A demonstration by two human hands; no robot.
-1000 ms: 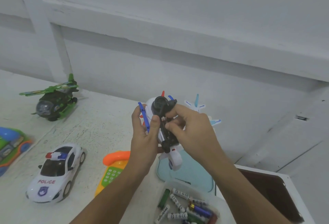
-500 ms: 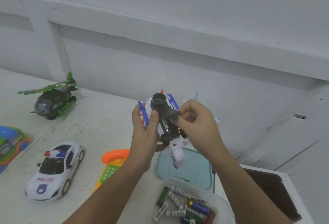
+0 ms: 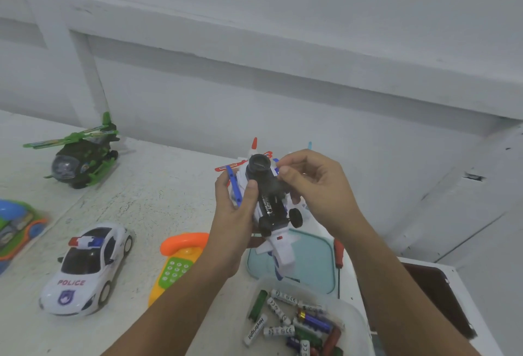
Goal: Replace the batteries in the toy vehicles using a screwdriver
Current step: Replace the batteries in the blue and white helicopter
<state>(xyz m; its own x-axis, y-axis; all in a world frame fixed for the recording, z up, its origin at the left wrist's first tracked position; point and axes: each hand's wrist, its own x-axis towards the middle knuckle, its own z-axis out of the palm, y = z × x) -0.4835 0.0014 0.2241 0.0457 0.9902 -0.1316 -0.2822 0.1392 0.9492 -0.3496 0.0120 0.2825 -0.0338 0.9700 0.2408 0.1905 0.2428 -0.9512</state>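
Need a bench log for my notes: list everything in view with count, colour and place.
toy plane: 1, white with blue and red, held upside down
toy helicopter: 1, green and black, table's far left
police car: 1, white, near left
toy phone: 1, orange and yellow, beside the car
toy at left edge: 1, blue, green and orange, cut off
lid: 1, pale teal, below the plane
screwdriver: 1, red handle, right of lid
batteries: many, mixed colours, in clear tub, bottom
table: 1, white
left hand: grips plane
right hand: at plane's underside, grip blurred

One green helicopter (image 3: pixel 82 157), one white helicopter (image 3: pixel 270 208), one police car (image 3: pixel 87 268), one toy phone (image 3: pixel 177 263), one screwdriver (image 3: pixel 338 262), one battery tub (image 3: pixel 360 327)
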